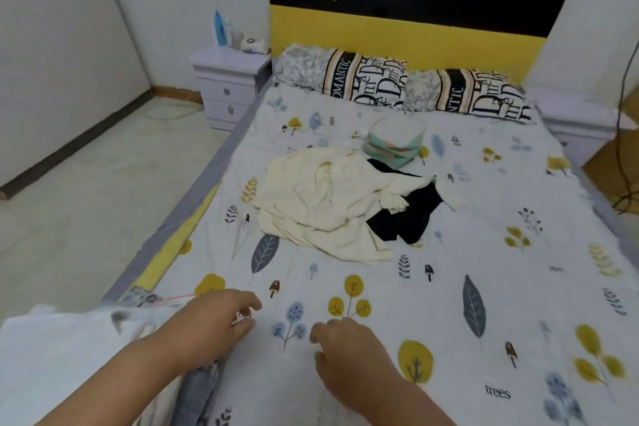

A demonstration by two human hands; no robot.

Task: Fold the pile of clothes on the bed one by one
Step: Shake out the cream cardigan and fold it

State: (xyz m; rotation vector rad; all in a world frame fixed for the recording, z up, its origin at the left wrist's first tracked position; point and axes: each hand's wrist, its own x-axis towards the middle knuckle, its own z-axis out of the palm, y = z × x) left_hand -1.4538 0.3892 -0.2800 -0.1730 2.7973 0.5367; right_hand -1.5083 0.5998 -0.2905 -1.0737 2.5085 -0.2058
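Observation:
The pile lies in the middle of the bed, far beyond both hands. A crumpled cream garment sits on top, partly covering a black garment. Behind them stands a small folded stack in white and mint green. My left hand hovers low over the printed sheet near the bed's front edge, its fingers loosely curled with nothing visible in them. My right hand is close beside it, fingers bent down onto the sheet and holding nothing. A blurred white cloth fills the lower left beside my left forearm.
The bed has a leaf-print sheet, two patterned pillows and a black and yellow headboard. A white nightstand with bottles stands on the left, by the tiled floor. A cardboard box and cables sit at the right.

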